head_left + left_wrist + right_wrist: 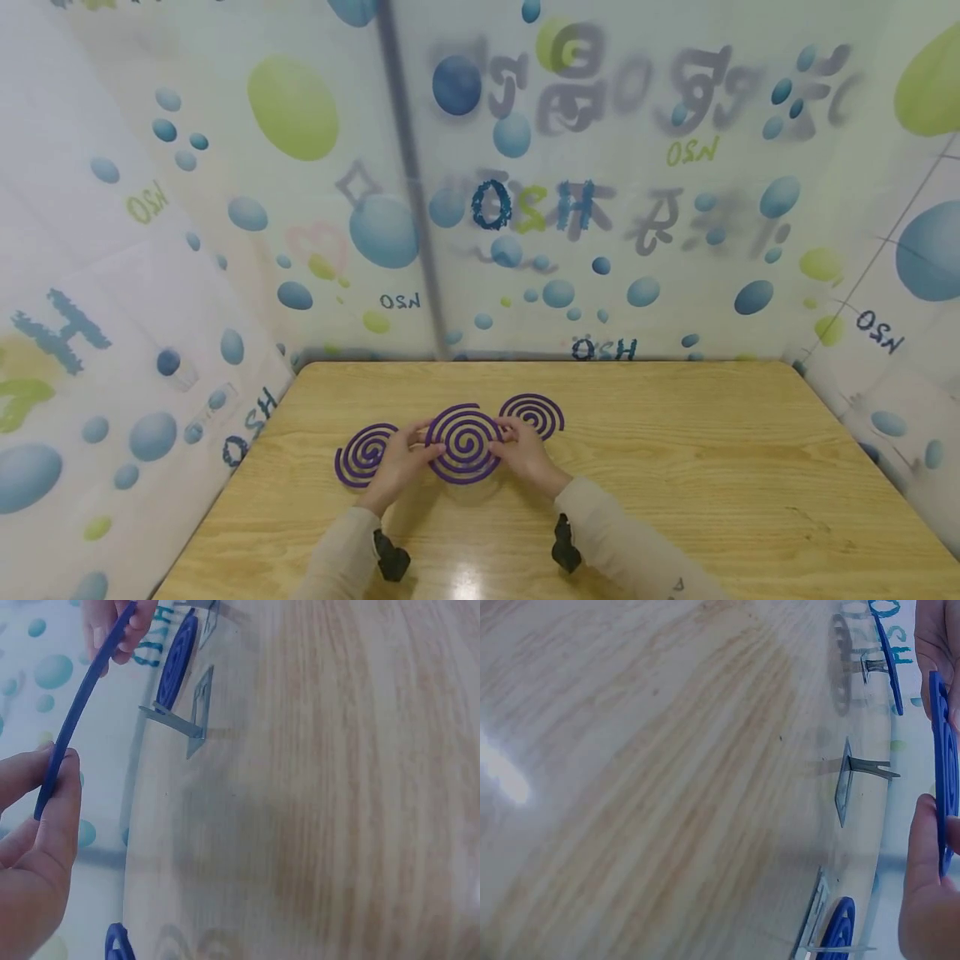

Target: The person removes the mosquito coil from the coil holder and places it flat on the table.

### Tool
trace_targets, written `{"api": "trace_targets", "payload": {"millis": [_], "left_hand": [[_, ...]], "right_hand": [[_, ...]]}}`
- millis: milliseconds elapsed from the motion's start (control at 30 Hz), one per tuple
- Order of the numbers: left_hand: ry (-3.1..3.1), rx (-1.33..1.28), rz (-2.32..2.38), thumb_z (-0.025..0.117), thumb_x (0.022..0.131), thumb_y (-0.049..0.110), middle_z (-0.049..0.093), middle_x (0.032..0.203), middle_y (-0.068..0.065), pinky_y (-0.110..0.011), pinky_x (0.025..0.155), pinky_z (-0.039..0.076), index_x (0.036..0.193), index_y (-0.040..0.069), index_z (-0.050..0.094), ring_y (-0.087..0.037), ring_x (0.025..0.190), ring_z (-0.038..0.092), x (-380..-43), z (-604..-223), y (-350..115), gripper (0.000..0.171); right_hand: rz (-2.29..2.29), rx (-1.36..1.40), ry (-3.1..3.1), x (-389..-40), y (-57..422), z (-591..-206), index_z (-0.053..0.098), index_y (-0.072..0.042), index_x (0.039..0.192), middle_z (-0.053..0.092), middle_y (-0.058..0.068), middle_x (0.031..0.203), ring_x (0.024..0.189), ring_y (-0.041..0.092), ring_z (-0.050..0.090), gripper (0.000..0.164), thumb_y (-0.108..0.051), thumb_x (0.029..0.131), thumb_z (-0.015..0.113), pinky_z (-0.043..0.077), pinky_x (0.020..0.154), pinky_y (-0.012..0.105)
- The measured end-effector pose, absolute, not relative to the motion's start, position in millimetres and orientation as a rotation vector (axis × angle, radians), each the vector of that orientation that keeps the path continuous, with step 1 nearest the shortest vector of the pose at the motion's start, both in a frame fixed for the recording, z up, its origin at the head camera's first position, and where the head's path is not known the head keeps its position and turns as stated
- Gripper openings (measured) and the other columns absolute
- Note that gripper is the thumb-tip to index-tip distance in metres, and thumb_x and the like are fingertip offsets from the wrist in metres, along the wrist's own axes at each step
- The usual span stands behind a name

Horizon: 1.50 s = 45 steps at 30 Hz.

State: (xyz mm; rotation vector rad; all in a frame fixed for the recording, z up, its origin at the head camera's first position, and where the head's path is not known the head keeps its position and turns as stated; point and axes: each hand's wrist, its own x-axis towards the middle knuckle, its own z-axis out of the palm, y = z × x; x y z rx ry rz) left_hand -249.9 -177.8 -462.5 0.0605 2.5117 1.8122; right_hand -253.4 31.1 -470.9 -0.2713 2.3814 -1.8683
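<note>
Look, the left hand (pixel 401 467) and right hand (pixel 527 454) have fingers (pixel 67 795) clamped on a coil (pixel 467 444), either side. It's a flat purple spiral, clear of the table (pixel 690 475).

We see the middle purple spiral coil (pixel 467 444) above the pale wooden tabletop (pixel 720 467), between the left purple spiral coil (pixel 371 452) and the right purple spiral coil (pixel 531 417), farther back
</note>
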Motion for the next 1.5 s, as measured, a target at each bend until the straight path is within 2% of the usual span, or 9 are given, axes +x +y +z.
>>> {"api": "trace_targets", "payload": {"millis": [200,467,733,833,933,1000,1167,1333,1500], "left_hand": [[2.455,0.096,1.879,0.063,0.081,0.006,0.058,0.098,-0.016,-0.032,0.071,0.053,0.126,-0.001,0.044,-0.024,0.085,0.061,-252.6,-454.4,-178.4,0.049],[2.383,0.042,2.022,0.059,0.084,0.005,0.056,0.102,-0.018,-0.030,0.076,0.051,0.125,0.000,0.045,-0.023,0.086,0.060,-264.0,-443.4,-175.1,0.044],[2.394,-0.023,2.032,0.055,0.086,0.005,0.054,0.112,-0.017,-0.029,0.078,0.051,0.127,0.004,0.045,-0.024,0.095,0.057,-278.7,-439.6,-173.0,0.042],[2.435,-0.009,2.015,0.055,0.086,0.004,0.054,0.114,-0.019,-0.029,0.077,0.051,0.127,0.002,0.045,-0.026,0.095,0.057,-284.0,-439.2,-172.9,0.042],[2.462,-0.001,2.013,0.054,0.086,0.003,0.054,0.114,-0.021,-0.028,0.077,0.051,0.126,-0.001,0.045,-0.028,0.096,0.057,-289.5,-439.0,-173.1,0.041],[2.478,-0.001,2.014,0.054,0.086,0.001,0.053,0.114,-0.023,-0.029,0.078,0.051,0.124,-0.003,0.046,-0.029,0.097,0.056,-293.0,-438.5,-173.1,0.040],[2.505,-0.016,2.013,0.056,0.083,-0.003,0.053,0.112,-0.025,-0.030,0.079,0.050,0.120,-0.006,0.049,-0.033,0.098,0.055,-300.8,-440.6,-173.3,0.037],[2.571,-0.026,1.938,0.056,0.082,-0.005,0.054,0.110,-0.024,-0.031,0.078,0.051,0.116,-0.007,0.052,-0.034,0.097,0.055,-304.7,-444.5,-173.8,0.034],[2.640,-0.053,1.839,0.057,0.082,-0.004,0.056,0.109,-0.022,-0.033,0.079,0.050,0.113,-0.006,0.054,-0.032,0.097,0.055,-308.1,-448.2,-174.3,0.031]], "right_hand": [[-1.917,-0.299,2.330,-257.0,34.6,-461.7,0.046,0.005,0.120,0.059,0.011,0.080,0.068,0.019,0.059,0.036,-0.001,0.085,0.055,0.053,0.064,0.043],[-1.932,-0.203,2.346,-270.4,34.1,-451.3,0.048,0.002,0.118,0.052,0.007,0.075,0.065,0.020,0.059,0.035,-0.003,0.085,0.056,0.053,0.067,0.043],[-1.944,-0.179,2.369,-282.1,31.8,-438.3,0.047,0.002,0.121,0.059,0.013,0.083,0.069,0.031,0.059,0.036,-0.003,0.086,0.055,0.054,0.064,0.038],[-1.938,-0.158,2.371,-285.5,30.0,-434.3,0.047,0.001,0.121,0.060,0.012,0.085,0.065,0.024,0.059,0.036,-0.004,0.087,0.054,0.053,0.059,0.032],[-1.933,-0.124,2.378,-288.1,27.4,-431.9,0.047,0.001,0.121,0.060,0.011,0.085,0.058,0.016,0.055,0.036,-0.004,0.087,0.054,0.053,0.061,0.035],[-1.930,-0.109,2.389,-289.9,26.0,-431.1,0.047,0.001,0.120,0.060,0.011,0.085,0.057,0.019,0.056,0.034,-0.002,0.087,0.052,0.053,0.062,0.038],[-1.925,-0.083,2.402,-297.0,24.7,-432.4,0.047,0.003,0.120,0.059,0.014,0.092,0.074,0.037,0.058,0.034,-0.001,0.087,0.052,0.053,0.066,0.040],[-1.895,-0.086,2.398,-304.2,27.4,-438.0,0.047,0.002,0.121,0.057,0.018,0.099,0.079,0.037,0.057,0.034,-0.002,0.088,0.052,0.052,0.069,0.042],[-1.847,-0.143,2.429,-308.2,30.7,-443.0,0.049,0.007,0.118,0.058,0.020,0.096,0.080,0.037,0.058,0.033,0.002,0.085,0.053,0.052,0.070,0.042]]}}
